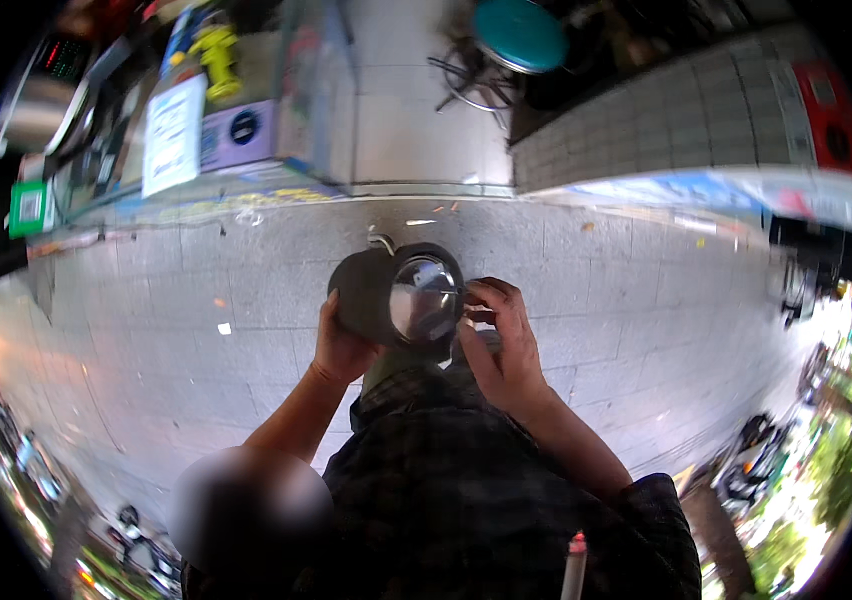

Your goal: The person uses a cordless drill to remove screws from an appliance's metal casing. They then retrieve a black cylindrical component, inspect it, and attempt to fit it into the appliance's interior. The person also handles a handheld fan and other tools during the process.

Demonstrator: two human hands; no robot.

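A dark grey cylinder (364,300) with a round, glossy glass-like end (424,298) is held in front of my body, tilted so that the shiny end faces up and to the right. Its exact kind does not show. A short pale curved piece (382,241) sticks out past its far edge. My left hand (343,343) is wrapped round the cylinder's near left side, thumb along the wall. At the right rim of the glossy end, my right hand (502,345) has its fingers bent and its thumb close to them; what lies between the fingertips is hidden.
Grey paving (196,360) stretches around me, with litter bits. Ahead, a glass display case (296,110) stands at the left and a tiled counter (656,120) at the right. Between them is a teal round stool (520,36). A red-tipped pen-like stick (574,565) shows against my dark clothing.
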